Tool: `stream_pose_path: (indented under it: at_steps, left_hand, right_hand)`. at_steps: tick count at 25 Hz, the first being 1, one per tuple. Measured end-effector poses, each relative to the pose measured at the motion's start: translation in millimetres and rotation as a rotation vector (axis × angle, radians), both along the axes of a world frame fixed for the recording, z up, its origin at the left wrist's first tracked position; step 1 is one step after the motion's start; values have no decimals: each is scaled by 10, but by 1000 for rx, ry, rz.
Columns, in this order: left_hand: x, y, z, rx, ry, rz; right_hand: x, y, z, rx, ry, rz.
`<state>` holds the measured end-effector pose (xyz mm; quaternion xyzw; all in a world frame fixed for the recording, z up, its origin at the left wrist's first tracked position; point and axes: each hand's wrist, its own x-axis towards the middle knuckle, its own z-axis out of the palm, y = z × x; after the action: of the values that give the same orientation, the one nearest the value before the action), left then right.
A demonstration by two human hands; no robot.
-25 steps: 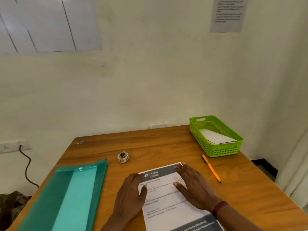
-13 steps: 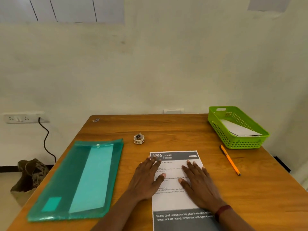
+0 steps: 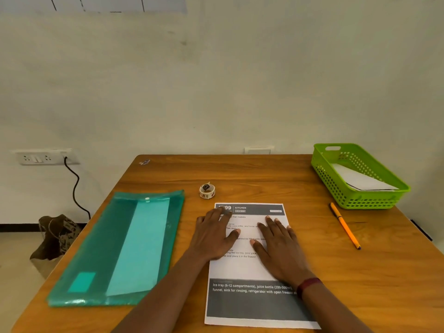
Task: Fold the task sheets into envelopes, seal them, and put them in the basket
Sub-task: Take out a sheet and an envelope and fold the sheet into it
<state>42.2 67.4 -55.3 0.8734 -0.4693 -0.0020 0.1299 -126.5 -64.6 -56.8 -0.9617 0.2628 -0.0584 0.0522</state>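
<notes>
One task sheet (image 3: 252, 267) lay flat on the wooden surface (image 3: 276, 174), printed side up, its dark header reading KITCHEN at the far end and a dark band of text at the near end; two hands pressed on it, the left hand (image 3: 212, 236) spread flat over its left edge and the right hand (image 3: 280, 246) spread flat beside it on the middle of the page, fingers open and gripping nothing; a dark red band (image 3: 308, 284) sat on the right wrist; one green basket (image 3: 336, 188) stood at the far right corner with folded white paper (image 3: 360, 180) inside, how many pieces I could not tell; one orange pen (image 3: 345, 225) lay between the basket and the sheet, apart from both; one small roll of stickers (image 3: 207, 190) stood just beyond the sheet's top left corner; one teal plastic folder (image 3: 115, 248) lay to the left, closed with a snap; on the wall, one socket strip (image 3: 44, 157) held one black cable (image 3: 75, 186); one brownish bag (image 3: 56, 236) slumped on the floor below.
</notes>
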Motion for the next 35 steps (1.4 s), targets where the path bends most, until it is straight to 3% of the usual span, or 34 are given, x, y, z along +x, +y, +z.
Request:
stream_pose_path:
  at_steps: [10, 22, 29, 35]
  left_hand:
    - [186, -140, 1, 52, 94, 85]
    - [179, -143, -22, 3, 40, 111]
    - [210, -155, 7, -16, 122, 126]
    - [212, -173, 46, -42, 173, 140]
  right_hand:
    - [-15, -110, -11, 2, -4, 39]
    - [106, -322, 186, 126, -86, 69]
    - [458, -869, 456, 296, 169, 21]
    - [453, -889, 396, 249, 116, 7]
